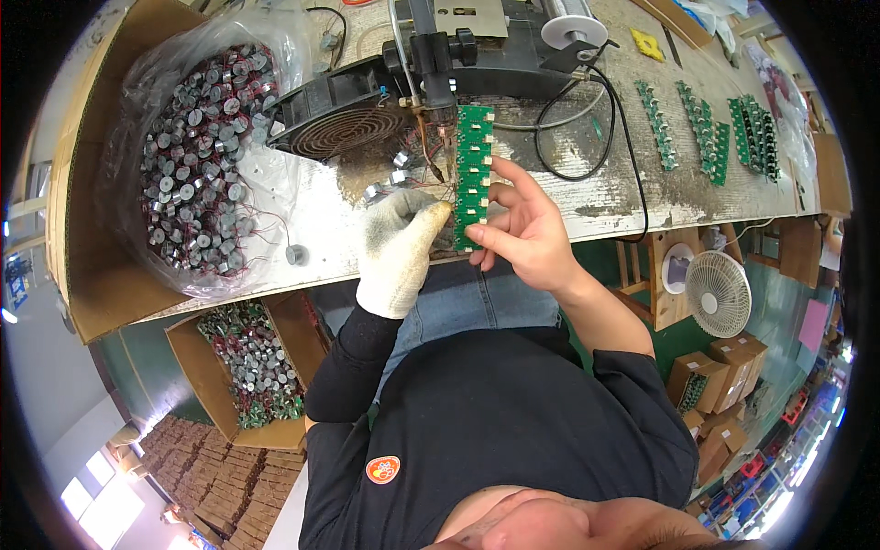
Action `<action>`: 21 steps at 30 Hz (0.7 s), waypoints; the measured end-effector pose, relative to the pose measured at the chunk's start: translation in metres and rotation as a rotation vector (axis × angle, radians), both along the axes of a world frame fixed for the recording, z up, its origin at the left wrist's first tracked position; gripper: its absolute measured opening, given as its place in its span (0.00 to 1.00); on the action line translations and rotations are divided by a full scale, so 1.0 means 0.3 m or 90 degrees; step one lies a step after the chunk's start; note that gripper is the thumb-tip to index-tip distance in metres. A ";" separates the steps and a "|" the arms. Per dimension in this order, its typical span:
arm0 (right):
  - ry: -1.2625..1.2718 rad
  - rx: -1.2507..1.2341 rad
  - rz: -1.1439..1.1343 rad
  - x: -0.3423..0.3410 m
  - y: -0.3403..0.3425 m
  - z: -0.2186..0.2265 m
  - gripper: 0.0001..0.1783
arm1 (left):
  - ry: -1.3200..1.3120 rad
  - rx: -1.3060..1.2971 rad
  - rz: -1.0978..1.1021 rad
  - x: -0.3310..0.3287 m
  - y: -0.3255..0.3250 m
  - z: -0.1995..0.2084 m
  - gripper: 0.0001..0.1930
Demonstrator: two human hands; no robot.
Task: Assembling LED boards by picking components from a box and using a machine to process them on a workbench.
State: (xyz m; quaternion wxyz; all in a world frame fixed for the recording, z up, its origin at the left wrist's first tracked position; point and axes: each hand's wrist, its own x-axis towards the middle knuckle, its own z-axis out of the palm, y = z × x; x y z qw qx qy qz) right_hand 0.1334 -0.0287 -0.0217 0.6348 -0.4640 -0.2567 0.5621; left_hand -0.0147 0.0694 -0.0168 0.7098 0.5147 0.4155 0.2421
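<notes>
My right hand point(530, 231), bare, grips a long green circuit board strip point(474, 151) by its right edge and near end, with the thumb on top. Small white connectors line the strip. My left hand point(396, 252), in a whitish work glove, is closed in a pinch at the board's left edge; whatever lies between its fingertips is hidden. Just beyond the glove, a soldering tip point(434, 165) points down from a stand point(426, 64). Several small round metal parts point(401, 159) with thin wires lie on the bench beside the tip.
At the left, a cardboard box point(119, 284) holds a plastic bag of round wired parts point(206, 156). A black fan point(344, 133), a solder spool point(573, 32) and a looping black cable point(632, 156) surround the stand. More green boards point(706, 137) lie to the right.
</notes>
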 end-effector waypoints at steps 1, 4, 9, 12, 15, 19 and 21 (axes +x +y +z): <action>-0.002 0.000 0.002 0.001 0.000 0.000 0.40 | 0.004 0.022 -0.004 0.000 0.002 -0.006 0.06; -0.004 0.003 -0.002 0.001 0.002 -0.002 0.40 | 0.030 0.034 -0.005 0.003 0.008 0.000 0.06; -0.010 0.010 -0.004 -0.001 0.010 0.017 0.40 | 0.005 -0.023 0.048 0.015 0.004 0.019 0.08; -0.015 0.007 -0.005 0.002 0.006 0.013 0.41 | 0.021 0.035 0.013 0.013 0.006 0.013 0.08; -0.020 0.007 -0.001 0.002 0.008 -0.001 0.41 | 0.005 0.010 0.034 0.011 0.006 -0.011 0.08; -0.021 0.004 -0.005 -0.002 0.004 -0.011 0.41 | -0.005 -0.026 0.020 0.011 0.004 -0.015 0.08; -0.026 0.004 -0.006 -0.005 0.005 -0.005 0.41 | -0.020 -0.029 0.027 0.005 0.006 -0.005 0.08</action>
